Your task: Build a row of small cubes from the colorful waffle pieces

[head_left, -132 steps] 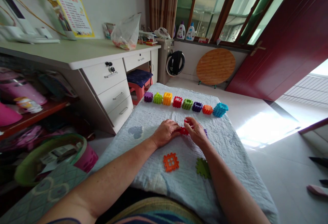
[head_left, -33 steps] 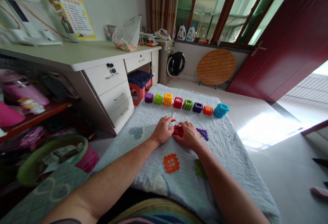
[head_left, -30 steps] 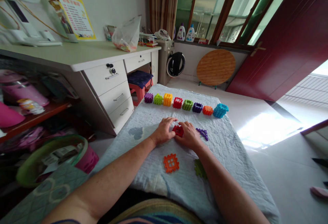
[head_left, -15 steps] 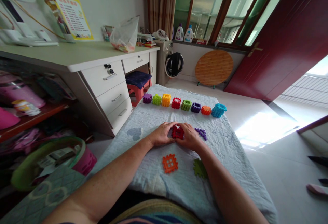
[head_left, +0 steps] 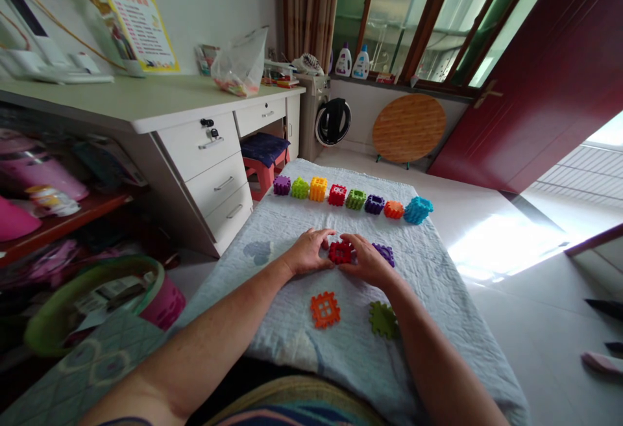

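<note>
A red interlocking block (head_left: 339, 252) with notched edges and an opening in its face sits on the cloth between my hands. My left hand (head_left: 310, 252) curves at its left side, thumb and fingers spread with a small gap before the block. My right hand (head_left: 364, 258) bends around the block's right side, index finger at its far edge and thumb at its near edge. Beyond that hand lies a flat purple piece (head_left: 384, 254), partly covered. Nearer me are a flat orange piece with a window grid (head_left: 325, 310) and a flat green piece (head_left: 383, 320), partly behind my right forearm.
Across the far part of the cloth-covered table (head_left: 272, 283) stands a row of several colored blocks, from a purple one (head_left: 281, 185) to a blue one (head_left: 418, 210). A white desk (head_left: 195, 153) with drawers is at left, a green-rimmed bin (head_left: 43, 332) below it.
My fingers have loosened and drawn slightly apart, so more of the red block shows. The other pieces keep their places; the view has shifted slightly.
</note>
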{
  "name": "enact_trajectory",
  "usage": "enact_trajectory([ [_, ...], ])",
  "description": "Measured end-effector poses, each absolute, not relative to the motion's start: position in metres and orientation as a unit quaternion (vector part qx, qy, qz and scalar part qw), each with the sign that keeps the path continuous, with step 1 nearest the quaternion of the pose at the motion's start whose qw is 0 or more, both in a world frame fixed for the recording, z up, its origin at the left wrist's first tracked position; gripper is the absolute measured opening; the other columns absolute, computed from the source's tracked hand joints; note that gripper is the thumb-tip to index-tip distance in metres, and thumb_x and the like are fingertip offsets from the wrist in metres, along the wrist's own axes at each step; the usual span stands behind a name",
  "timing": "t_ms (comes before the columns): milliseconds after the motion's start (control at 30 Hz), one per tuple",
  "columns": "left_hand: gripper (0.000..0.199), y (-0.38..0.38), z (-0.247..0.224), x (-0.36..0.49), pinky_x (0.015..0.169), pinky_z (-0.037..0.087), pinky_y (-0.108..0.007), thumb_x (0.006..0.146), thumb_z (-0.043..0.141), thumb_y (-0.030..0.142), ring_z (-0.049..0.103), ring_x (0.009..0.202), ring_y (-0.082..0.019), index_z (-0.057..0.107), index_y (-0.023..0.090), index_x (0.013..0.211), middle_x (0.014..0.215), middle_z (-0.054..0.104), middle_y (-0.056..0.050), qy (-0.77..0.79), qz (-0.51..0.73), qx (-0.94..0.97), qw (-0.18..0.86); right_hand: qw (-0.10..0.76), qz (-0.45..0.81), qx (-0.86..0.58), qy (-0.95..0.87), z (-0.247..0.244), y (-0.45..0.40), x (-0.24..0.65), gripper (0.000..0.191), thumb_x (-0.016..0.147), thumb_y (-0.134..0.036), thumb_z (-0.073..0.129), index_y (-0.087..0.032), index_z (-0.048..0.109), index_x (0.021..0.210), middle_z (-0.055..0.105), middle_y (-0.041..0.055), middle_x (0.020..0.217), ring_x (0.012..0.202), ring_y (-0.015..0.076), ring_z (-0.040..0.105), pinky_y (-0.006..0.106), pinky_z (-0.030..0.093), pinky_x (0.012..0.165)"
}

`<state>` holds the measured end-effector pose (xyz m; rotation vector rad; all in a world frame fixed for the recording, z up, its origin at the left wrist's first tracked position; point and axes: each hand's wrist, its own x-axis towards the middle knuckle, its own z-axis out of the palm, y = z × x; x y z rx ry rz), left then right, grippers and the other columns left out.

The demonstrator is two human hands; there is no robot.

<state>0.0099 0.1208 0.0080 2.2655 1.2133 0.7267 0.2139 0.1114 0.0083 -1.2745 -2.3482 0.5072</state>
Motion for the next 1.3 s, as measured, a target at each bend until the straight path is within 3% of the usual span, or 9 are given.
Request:
enact_trajectory([
  [433,0.070,0.121,0.008,0.010,0.081,0.044,-0.033,0.058,0.078,0.028,0.060,0.086,-0.023,0.053,0.018,0.123,0.087,0.067,-0.004,0.447,0.253,0.823,0.243,0.197,0.185,-0.477,-0.837,0.012,0.110,0.209,0.058,0.068,-0.025,0.069,-0.018,0.049,0.122,0.058,0.0096,0.110,0.096,0.0216,0.057,0.036,0.043,0.087],
  [600,0.074,0.122,0.007,0.008,0.084,0.044,-0.034,0.057,0.080,0.030,0.059,0.086,-0.023,0.052,0.019,0.124,0.087,0.066,-0.003,0.440,0.262,0.821,0.254,0.188,0.166,-0.480,-0.841,0.013,0.109,0.208,0.060,0.069,-0.033,0.070,-0.016,0.048,0.122,0.056,0.0109,0.112,0.101,0.0229,0.055,0.037,0.042,0.089],
  [800,0.062,0.130,0.005,-0.001,0.079,0.047,-0.028,0.064,0.071,0.024,0.059,0.080,-0.015,0.050,0.016,0.122,0.085,0.060,-0.001,0.409,0.335,0.743,0.410,0.115,0.115,-0.487,-0.858,0.020,0.111,0.200,0.057,0.070,-0.038,0.069,-0.015,0.050,0.119,0.055,0.0108,0.106,0.099,0.0239,0.051,0.036,0.040,0.087],
  [900,0.052,0.136,0.001,-0.006,0.077,0.047,-0.027,0.067,0.066,0.020,0.057,0.077,-0.013,0.051,0.014,0.117,0.081,0.059,0.000,0.406,0.385,0.693,0.455,0.067,0.099,-0.496,-0.860,0.024,0.116,0.195,0.046,0.069,-0.039,0.068,-0.016,0.056,0.107,0.054,0.0099,0.103,0.094,0.0229,0.051,0.034,0.040,0.084],
  [1000,0.046,0.141,-0.004,-0.006,0.073,0.047,-0.026,0.069,0.064,0.020,0.056,0.071,-0.012,0.054,0.013,0.113,0.077,0.059,0.001,0.424,0.412,0.672,0.446,0.021,0.089,-0.499,-0.862,0.027,0.122,0.189,0.039,0.066,-0.040,0.068,-0.016,0.057,0.095,0.054,0.0095,0.098,0.090,0.0220,0.052,0.032,0.039,0.081],
  [1300,0.034,0.137,-0.004,0.001,0.070,0.046,-0.023,0.070,0.056,0.012,0.056,0.067,-0.011,0.058,0.013,0.104,0.072,0.059,0.001,0.479,0.436,0.666,0.370,-0.021,0.066,-0.484,-0.872,0.032,0.131,0.180,0.037,0.061,-0.040,0.067,-0.016,0.057,0.086,0.057,0.0093,0.091,0.082,0.0211,0.053,0.029,0.038,0.072],
])
